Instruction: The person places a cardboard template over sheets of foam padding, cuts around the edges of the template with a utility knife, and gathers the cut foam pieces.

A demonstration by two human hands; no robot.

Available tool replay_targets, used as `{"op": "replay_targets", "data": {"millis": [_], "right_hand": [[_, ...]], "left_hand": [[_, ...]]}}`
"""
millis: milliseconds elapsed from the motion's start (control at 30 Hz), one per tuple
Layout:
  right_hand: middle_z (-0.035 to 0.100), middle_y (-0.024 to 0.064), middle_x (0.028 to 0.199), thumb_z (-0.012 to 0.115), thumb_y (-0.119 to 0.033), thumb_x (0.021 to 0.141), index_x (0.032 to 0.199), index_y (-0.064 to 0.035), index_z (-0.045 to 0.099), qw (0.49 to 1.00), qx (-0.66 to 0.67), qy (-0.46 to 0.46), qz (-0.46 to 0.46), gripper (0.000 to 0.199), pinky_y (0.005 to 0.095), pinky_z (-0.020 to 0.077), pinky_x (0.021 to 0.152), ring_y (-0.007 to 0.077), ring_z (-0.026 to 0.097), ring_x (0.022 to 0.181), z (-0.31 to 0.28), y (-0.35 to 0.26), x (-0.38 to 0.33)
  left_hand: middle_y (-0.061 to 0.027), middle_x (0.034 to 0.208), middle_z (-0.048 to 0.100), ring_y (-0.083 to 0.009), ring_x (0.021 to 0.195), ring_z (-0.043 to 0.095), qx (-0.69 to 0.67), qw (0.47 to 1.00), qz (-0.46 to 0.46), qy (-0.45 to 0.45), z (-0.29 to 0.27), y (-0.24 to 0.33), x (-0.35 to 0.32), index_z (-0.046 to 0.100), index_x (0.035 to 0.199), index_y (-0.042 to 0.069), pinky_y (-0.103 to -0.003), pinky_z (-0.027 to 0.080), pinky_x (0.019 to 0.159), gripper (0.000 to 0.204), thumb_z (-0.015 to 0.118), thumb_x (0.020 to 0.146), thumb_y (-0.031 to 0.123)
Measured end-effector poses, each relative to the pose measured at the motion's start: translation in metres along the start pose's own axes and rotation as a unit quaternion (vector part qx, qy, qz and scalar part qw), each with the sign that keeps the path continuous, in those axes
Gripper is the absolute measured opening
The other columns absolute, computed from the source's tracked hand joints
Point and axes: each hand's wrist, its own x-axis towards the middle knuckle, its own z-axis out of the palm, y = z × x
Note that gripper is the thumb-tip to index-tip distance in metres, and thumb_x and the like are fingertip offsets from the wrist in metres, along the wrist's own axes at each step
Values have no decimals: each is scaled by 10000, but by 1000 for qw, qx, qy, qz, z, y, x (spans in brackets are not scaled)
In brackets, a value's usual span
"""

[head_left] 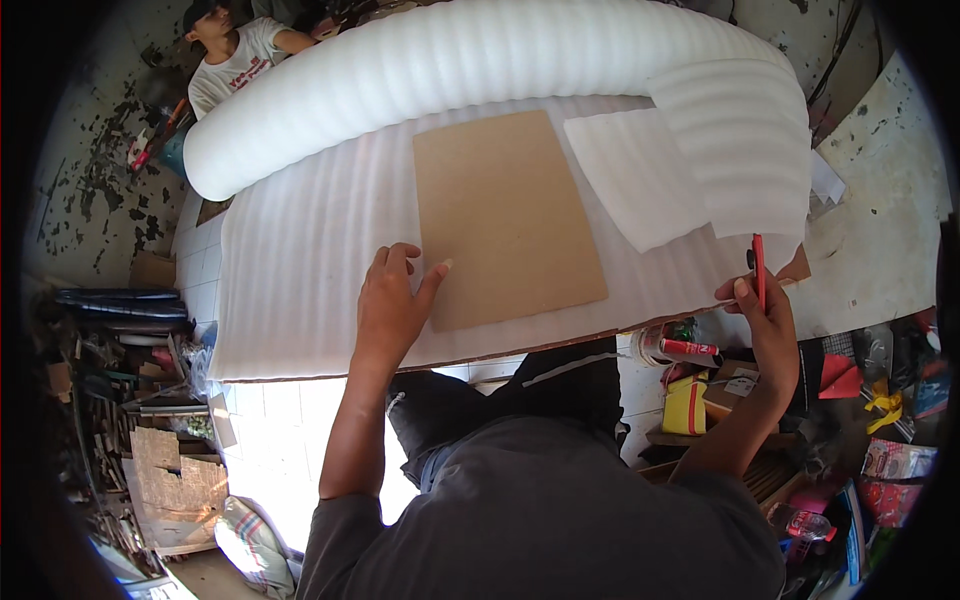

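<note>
A brown cardboard sheet [508,215] lies flat on white foam sheeting [300,270] spread over the table. By the cardboard's left edge is my left hand [392,303], fingers apart and slightly curled. Its thumb overlaps that edge; whether it presses down I cannot tell. At the table's front right, my right hand [765,322] is closed round a red utility knife [759,270], which points away from me. The fingers of that hand are beside the foam's front edge. Two loose foam pieces, a smaller one [640,180] and a wider one [735,150], lie right of the cardboard.
A long, thick roll of white foam [480,65] stretches across the table's far side. Behind it, at far left, sits another person [235,55]. Wood scraps [175,485] and a sack [250,548] lie on the floor at left. Boxes and packets [690,400] clutter the right.
</note>
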Motion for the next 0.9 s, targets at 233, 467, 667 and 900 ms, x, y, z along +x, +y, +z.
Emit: {"op": "replay_targets", "data": {"millis": [233,467,667,900], "right_hand": [[550,-12,632,590,-303,1065,1026,-20,592,985,-80,-134,75,285,237,393,506,59,518,545,23,-27,-2],[591,16,761,634,-256,1038,1064,-11,588,983,38,-167,63,251,243,447,546,75,544,609,95,-30,1],[547,147,818,695,-256,980,1021,27,542,965,-235,-53,-104,324,419,446,677,286,517,702,156,-30,18],[537,229,873,690,-296,980,953,36,487,934,-318,21,-160,390,493,441,778,414,523,803,185,-13,35]], "left_hand": [[-172,985,608,-380,973,619,-18,998,4,53,27,-9,-16,591,1004,-2,-474,510,809,378,756,926,328],[-149,985,607,-341,924,625,-112,993,7,38,24,-24,-17,618,1017,-6,-441,522,804,246,736,938,195],[-115,1005,610,-220,833,627,-190,979,41,60,18,-37,-33,666,1156,-6,-335,537,738,232,704,949,91],[-174,1177,570,-350,1077,584,-111,984,83,116,28,-41,-44,671,1220,-14,-428,524,886,334,727,921,124]]}}
